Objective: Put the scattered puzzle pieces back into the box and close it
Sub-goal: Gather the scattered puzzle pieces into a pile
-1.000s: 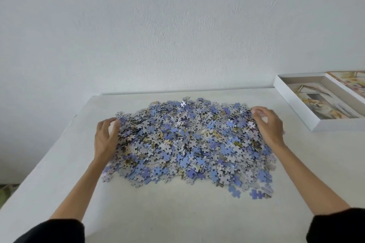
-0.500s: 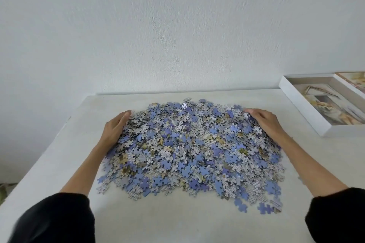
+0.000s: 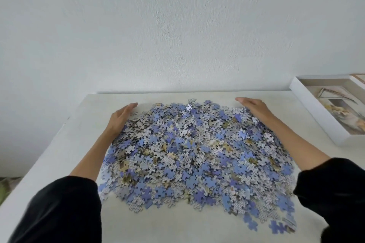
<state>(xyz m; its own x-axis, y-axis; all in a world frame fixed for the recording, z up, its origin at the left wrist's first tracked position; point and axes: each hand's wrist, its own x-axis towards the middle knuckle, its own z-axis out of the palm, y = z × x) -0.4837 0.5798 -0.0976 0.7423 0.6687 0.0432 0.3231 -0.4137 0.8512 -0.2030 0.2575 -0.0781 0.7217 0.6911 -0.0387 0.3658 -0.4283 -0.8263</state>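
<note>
Puzzle pieces heaped mid-frame, box at right edge
Left hand and right hand press flat, fingers straight, gripping nothing, against the heap's upper corners; a hasty sweep would likely push the loose lower-right pieces off the table

Looked like thin matt cardboard throughout the heap of puzzle pieces at centre: smooth blue printed faces, dull grey patterned backs. Rested on an off-white, matt, faintly mottled table. Showed rough, chalky painted plaster on the wall at 12 o'clock. Appeared as smooth white card at 3 o'clock, along the walls of the box, with a softly printed paper sheet inside. Read as soft, matt black cloth at 7 and 4 o'clock, on the sleeves.
</note>
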